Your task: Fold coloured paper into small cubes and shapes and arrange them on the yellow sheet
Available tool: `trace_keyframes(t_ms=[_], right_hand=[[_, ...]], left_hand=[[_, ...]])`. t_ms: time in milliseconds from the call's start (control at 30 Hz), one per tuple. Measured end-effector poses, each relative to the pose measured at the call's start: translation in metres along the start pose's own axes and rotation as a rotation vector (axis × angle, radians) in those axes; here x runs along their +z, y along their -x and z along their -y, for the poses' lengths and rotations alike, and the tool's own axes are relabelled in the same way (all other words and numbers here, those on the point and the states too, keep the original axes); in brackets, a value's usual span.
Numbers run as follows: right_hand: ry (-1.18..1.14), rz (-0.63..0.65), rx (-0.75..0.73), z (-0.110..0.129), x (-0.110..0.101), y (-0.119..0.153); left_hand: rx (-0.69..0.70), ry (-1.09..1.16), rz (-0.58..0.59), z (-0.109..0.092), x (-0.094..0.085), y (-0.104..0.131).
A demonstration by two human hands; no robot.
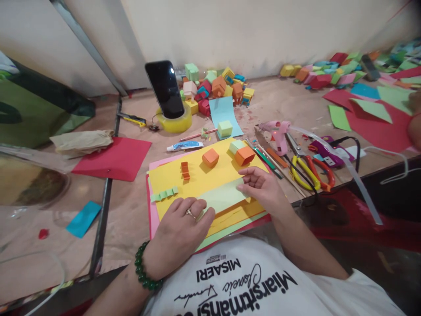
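A pale green paper strip [223,194] lies over the yellow paper sheets [167,177] in front of me. My right hand [259,184] pinches its right end between thumb and fingers. My left hand [187,221], with a ring and a green bead bracelet, rests over the strip's left end; its fingers are bent and their tips partly hidden. Beyond the strip sit an orange paper box [210,158], another orange box [244,156] with an open side, and a light green box [236,145]. A folded orange strip [185,171] and a folded green strip [164,194] lie left.
A pink glue gun [278,134], scissors [301,166] and pliers [324,173] lie to the right. At the back, a phone [166,90] leans in a yellow tape roll [174,123] beside heaped paper boxes [219,87]. Another person's hand [415,118] shows at the right edge.
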State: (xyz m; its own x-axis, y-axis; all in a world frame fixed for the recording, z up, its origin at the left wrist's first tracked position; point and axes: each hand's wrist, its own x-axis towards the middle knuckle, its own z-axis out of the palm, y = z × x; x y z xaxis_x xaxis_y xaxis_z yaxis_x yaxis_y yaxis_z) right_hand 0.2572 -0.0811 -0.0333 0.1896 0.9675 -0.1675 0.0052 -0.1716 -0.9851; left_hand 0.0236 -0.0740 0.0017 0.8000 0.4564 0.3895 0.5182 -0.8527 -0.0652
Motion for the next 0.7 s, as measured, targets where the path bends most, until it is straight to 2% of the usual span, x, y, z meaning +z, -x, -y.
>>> trace_keyframes(t_ms=[167,267,333,433,500,567,700], right_hand=[[0.066,-0.007,-0.062,-0.006,0.0,0.0],[0.2,-0.024,-0.142,-0.01,0.003,0.005],[0.393,-0.046,-0.259,-0.009,0.006,0.012],[0.731,-0.066,-0.557,0.004,0.012,0.025],[0.855,0.016,-0.757,0.014,0.017,0.031],[0.902,0.165,-0.883,0.021,0.022,0.033],[0.962,0.369,-0.898,0.016,0.028,0.028]], left_hand=[[-0.02,0.035,0.048,0.001,0.0,0.003],[-0.07,0.067,0.084,0.002,0.003,0.007],[-0.085,0.086,0.119,0.003,0.005,0.009],[-0.116,0.142,0.158,0.004,0.007,0.011],[-0.156,0.179,0.168,0.005,0.007,0.011],[-0.188,0.198,0.172,0.005,0.006,0.012],[-0.245,0.258,0.182,0.007,0.007,0.014]])
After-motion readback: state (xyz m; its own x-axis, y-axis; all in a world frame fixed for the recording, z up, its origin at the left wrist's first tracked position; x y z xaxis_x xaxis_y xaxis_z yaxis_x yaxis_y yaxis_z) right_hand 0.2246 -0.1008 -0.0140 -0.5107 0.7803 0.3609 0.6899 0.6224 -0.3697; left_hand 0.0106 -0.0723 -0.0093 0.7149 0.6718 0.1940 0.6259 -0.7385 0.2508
